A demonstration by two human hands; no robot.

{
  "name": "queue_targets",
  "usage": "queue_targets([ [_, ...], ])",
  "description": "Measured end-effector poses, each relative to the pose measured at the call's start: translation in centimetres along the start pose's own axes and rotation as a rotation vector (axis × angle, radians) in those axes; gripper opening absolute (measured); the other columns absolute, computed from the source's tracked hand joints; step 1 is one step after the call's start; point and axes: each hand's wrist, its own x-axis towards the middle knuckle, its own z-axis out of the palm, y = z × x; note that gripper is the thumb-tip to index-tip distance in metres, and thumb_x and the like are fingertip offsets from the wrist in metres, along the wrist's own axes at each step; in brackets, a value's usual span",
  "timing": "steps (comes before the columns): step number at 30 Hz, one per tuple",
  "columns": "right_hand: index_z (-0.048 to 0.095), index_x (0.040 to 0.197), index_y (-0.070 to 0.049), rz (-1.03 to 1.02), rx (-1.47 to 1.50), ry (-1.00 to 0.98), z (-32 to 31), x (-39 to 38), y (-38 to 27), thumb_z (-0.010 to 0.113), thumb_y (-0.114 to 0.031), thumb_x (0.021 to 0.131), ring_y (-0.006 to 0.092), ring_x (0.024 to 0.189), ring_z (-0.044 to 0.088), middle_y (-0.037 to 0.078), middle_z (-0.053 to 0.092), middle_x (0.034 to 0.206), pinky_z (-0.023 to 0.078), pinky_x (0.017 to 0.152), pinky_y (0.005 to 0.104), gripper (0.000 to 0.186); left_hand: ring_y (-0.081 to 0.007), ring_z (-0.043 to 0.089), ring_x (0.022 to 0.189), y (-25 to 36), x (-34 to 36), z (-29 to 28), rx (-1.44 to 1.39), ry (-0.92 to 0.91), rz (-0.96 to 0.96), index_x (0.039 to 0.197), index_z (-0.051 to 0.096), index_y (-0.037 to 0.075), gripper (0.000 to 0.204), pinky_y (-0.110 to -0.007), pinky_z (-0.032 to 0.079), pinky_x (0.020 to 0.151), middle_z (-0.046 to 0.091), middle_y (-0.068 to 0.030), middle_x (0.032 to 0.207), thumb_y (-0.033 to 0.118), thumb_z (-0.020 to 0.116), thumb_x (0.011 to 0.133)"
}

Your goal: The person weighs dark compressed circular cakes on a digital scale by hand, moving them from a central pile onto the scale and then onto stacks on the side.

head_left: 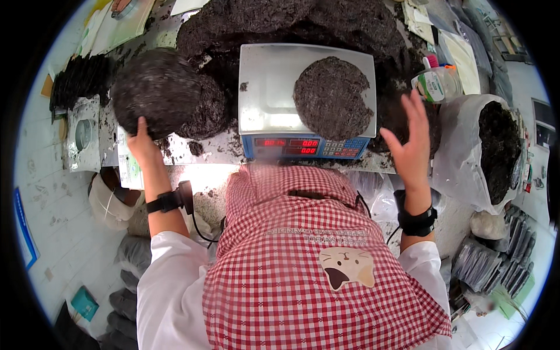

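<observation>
My left hand grips the near edge of a dark round cake of pressed flakes, its thumb on top. The cake is slightly blurred, and a second dark cake shows partly from under its right side. On the steel pan of a blue weighing scale lies another round cake, ragged along its right edge. Just right of the scale, my right hand is raised with fingers spread, holding nothing. Dark material lies partly hidden behind it.
A large dark heap of loose flakes spreads behind the scale. At the right stand a clear jar and a white plastic sack holding dark material. A stack of thin black sheets sits at the far left. Wrapped bundles lie lower right.
</observation>
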Motion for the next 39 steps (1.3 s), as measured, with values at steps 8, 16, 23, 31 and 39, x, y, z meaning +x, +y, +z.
queue_targets([
  [8,0.042,0.135,-0.007,-0.160,0.011,-0.015,2.8,2.3,-0.4,0.079,-0.035,0.065,0.0350,0.131,0.034,0.017,0.031,0.146,0.027,0.107,0.0446,0.084,-0.0295,0.052,0.113,5.3,-4.3,0.9,-0.360,-0.118,-0.142,0.131,0.042,0.002,0.043,-0.048,0.045,0.096,0.050,-0.0145,0.128,0.006,0.058,0.090],
  [16,0.056,0.122,-0.009,-0.231,0.091,-0.186,7.7,-3.0,3.5,0.060,0.005,0.065,0.0265,0.120,0.051,0.010,0.056,0.127,0.039,0.102,0.0417,0.059,-0.0269,0.053,0.113,5.6,-11.3,9.2,-0.306,-0.530,-0.400,0.133,0.042,0.004,0.043,-0.045,0.044,0.095,0.052,-0.0121,0.126,0.009,0.055,0.092],
  [23,0.056,0.122,-0.004,0.139,-0.225,0.254,-2.9,-7.5,15.6,0.059,0.009,0.070,0.0333,0.119,0.050,0.016,0.057,0.124,0.038,0.102,0.0382,0.053,-0.0185,0.057,0.096,0.6,-16.8,16.6,-0.001,-0.708,-0.609,0.124,0.048,0.002,0.043,-0.033,0.047,0.085,0.058,-0.0084,0.113,0.017,0.065,0.087],
  [31,0.038,0.137,-0.005,0.416,-0.382,-0.087,2.5,-12.4,21.5,0.074,-0.020,0.073,0.0333,0.133,0.031,0.017,0.034,0.144,0.028,0.107,0.0448,0.075,-0.0231,0.048,0.119,-0.1,-12.1,9.6,0.462,-0.563,-0.032,0.133,0.040,-0.001,0.046,-0.033,0.039,0.100,0.046,-0.0168,0.134,0.014,0.055,0.092],
  [39,0.041,0.136,-0.008,-0.039,0.055,0.031,1.6,-0.4,6.8,0.073,-0.020,0.073,0.0360,0.130,0.035,0.018,0.034,0.144,0.030,0.107,0.0427,0.071,-0.0213,0.047,0.121,3.3,-10.7,8.0,0.335,-0.490,0.084,0.128,0.046,-0.001,0.038,-0.033,0.039,0.098,0.050,-0.0132,0.130,0.014,0.052,0.094],
])
